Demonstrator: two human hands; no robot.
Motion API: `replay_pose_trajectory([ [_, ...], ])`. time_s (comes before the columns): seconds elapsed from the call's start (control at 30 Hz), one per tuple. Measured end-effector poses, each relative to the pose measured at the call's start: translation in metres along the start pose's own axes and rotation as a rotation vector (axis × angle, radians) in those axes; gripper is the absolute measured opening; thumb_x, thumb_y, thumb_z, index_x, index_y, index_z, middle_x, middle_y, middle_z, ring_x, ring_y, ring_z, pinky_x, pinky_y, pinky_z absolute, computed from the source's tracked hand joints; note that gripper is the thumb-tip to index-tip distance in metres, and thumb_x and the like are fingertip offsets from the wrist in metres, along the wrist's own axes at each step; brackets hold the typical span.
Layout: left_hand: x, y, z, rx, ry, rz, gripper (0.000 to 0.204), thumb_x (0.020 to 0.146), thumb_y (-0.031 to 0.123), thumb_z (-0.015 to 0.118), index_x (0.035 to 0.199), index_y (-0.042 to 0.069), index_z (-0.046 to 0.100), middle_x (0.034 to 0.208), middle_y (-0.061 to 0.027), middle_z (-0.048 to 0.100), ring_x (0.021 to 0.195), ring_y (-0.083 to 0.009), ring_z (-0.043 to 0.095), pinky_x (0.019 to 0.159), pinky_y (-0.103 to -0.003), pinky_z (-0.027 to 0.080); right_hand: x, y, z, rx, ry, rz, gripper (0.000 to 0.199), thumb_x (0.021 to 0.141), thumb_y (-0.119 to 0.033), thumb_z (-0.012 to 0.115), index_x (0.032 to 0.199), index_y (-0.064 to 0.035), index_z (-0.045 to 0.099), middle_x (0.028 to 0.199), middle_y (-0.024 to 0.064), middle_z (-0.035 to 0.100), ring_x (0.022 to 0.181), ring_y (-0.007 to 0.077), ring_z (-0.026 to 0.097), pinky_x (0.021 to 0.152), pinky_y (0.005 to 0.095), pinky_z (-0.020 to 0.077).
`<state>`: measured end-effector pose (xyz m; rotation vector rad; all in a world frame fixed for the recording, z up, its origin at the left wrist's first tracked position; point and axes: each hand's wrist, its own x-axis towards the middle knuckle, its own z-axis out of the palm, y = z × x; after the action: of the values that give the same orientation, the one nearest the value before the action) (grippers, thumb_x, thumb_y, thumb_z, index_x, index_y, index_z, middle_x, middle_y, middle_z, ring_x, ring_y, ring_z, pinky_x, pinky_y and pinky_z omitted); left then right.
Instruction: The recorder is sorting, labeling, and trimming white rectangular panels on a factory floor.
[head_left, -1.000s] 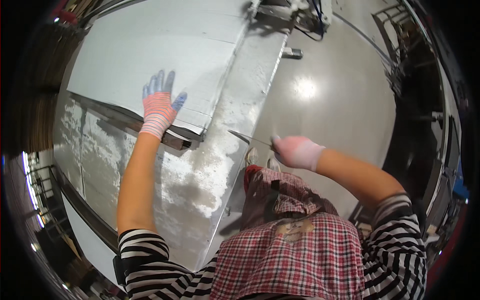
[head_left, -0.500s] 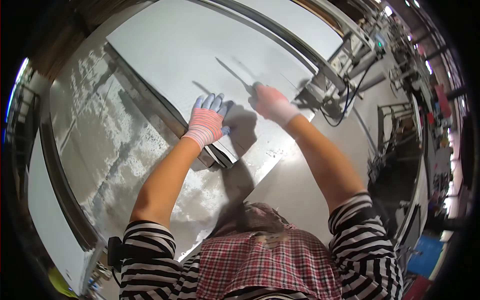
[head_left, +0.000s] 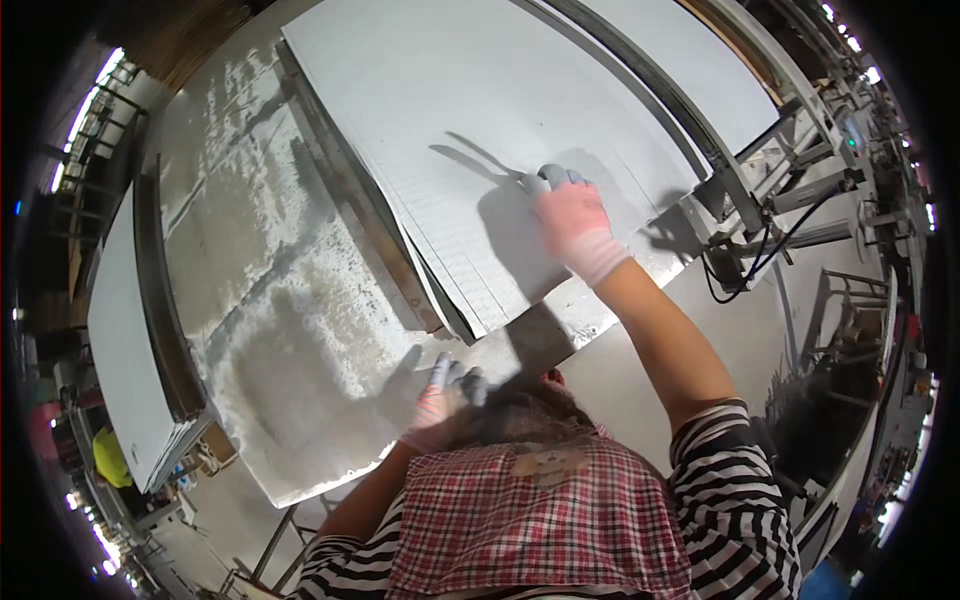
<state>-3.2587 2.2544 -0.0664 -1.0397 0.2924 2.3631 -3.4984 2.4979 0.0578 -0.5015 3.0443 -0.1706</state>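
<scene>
My right hand (head_left: pixel 575 222), in a pink glove with grey fingertips, is closed around a thin, dark, knife-like tool (head_left: pixel 482 152). Its handle is hidden in the fist, and the slender end points away to the left over a stack of white sheets (head_left: pixel 400 90), casting a shadow on the top one. My left hand (head_left: pixel 447 408), in a striped glove with grey fingertips, is near the table's front edge by my checked apron. Its fingers are apart with nothing visible in them. At the near corner the top sheets stand slightly apart from a dark layer below.
A rusty metal bar (head_left: pixel 365 225) runs along the stack's left side on the stained metal table (head_left: pixel 240 345). Beyond the stack's right side stands a metal frame (head_left: pixel 735 200) with dark cables. Another pile of white sheets (head_left: pixel 125 350) lies at the far left.
My left hand has left the sheets and drawn back toward my body. My right hand still holds the tool, over the sheets. The whole view has swung somewhat.
</scene>
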Motion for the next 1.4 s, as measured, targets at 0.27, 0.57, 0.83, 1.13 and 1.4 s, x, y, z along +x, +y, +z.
replay_pose_trajectory([
  [0.27,0.019,0.012,0.079,-0.008,0.193,0.241,0.08,0.083,0.064,0.067,0.137,0.01,0.043,0.139,-0.0151,0.045,0.13,-0.0357,0.043,0.109,-0.057,0.036,-0.077,-0.02,0.024,0.192,-0.019,-0.806,0.047,0.087,-0.031,0.063,0.131,-0.0163,0.056,0.138,0.0101,0.049,0.13,0.0299,0.045,0.111,0.0491,0.0327],
  [0.57,0.052,-0.03,0.087,-0.171,0.257,0.355,0.07,0.083,0.032,0.081,0.14,0.017,0.045,0.14,-0.0125,0.044,0.138,-0.0334,0.034,0.114,-0.053,0.032,-0.077,-0.007,0.04,0.184,-0.135,-0.837,0.051,0.082,-0.03,0.068,0.131,-0.0159,0.058,0.145,0.0112,0.045,0.136,0.0331,0.037,0.115,0.05,0.0275],
  [0.83,0.047,0.01,0.06,0.001,0.338,0.531,0.061,0.083,0.034,0.08,0.134,0.017,0.052,0.132,-0.0088,0.049,0.126,-0.0335,0.045,0.107,-0.052,0.04,-0.074,-0.007,0.028,0.096,-0.324,-0.777,0.049,0.092,-0.03,0.057,0.14,-0.0183,0.052,0.156,0.0089,0.035,0.146,0.0304,0.028,0.12,0.0476,0.0176],
  [1.13,0.034,0.027,0.032,0.178,0.43,0.524,0.077,0.074,0.066,0.075,0.117,0.005,0.057,0.114,-0.0107,0.06,0.107,-0.0267,0.057,0.095,-0.048,0.046,-0.076,-0.001,0.037,0.116,-0.333,-0.785,0.051,0.094,-0.032,0.054,0.142,-0.0181,0.049,0.158,0.0095,0.033,0.147,0.0304,0.026,0.121,0.0476,0.015],
  [1.4,0.038,0.02,0.073,0.244,0.444,0.559,0.036,0.085,0.056,0.071,0.098,0.023,0.066,0.091,0.002,0.064,0.082,-0.0155,0.058,0.079,-0.035,0.047,-0.077,0.004,0.05,0.153,-0.274,-0.797,0.051,0.093,-0.034,0.055,0.141,-0.0178,0.051,0.157,0.0095,0.034,0.147,0.0308,0.027,0.12,0.0486,0.0163],
])
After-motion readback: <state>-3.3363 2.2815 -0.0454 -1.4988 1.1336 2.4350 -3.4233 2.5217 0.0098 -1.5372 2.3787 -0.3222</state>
